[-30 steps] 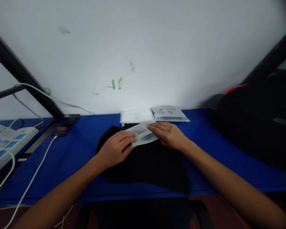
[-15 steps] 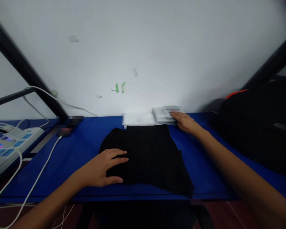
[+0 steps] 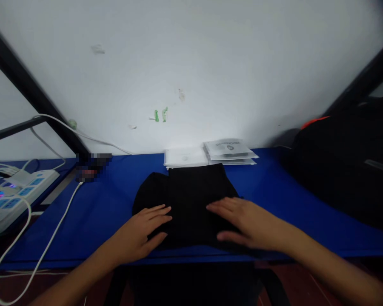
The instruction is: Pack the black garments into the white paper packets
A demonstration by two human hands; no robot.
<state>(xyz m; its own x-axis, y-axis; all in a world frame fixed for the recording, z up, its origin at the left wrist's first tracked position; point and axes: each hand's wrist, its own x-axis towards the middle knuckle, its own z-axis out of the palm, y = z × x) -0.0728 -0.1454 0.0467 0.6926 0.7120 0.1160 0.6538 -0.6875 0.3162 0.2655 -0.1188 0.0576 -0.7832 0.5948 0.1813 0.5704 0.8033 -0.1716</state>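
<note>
A folded black cloth piece, which looks like a garment [image 3: 191, 199], lies flat at the front of the blue tabletop [image 3: 105, 212]. On its left side rests my left hand [image 3: 147, 231], fingers stretched out and apart. My right hand [image 3: 242, 223] lies over its right side, fingers extended and slightly blurred, with the thumb apart. Neither hand grips the cloth. Beyond the cloth, against the wall, are a stack of flat white packets [image 3: 185, 157] and, to its right, clear plastic packets [image 3: 231, 149] with dark printing.
On the left stands a white power strip [image 3: 22, 191] with several cables. A white cord [image 3: 55, 229] runs to a blurred-out dark object [image 3: 94, 168]. A large black bag [image 3: 347, 165] sits at the right. The wall [image 3: 210, 76] closes off the back, between dark metal posts.
My right hand has come back from the printed plastic packets to the right side of the black cloth. My left hand has stayed nearly in place, shifting slightly nearer.
</note>
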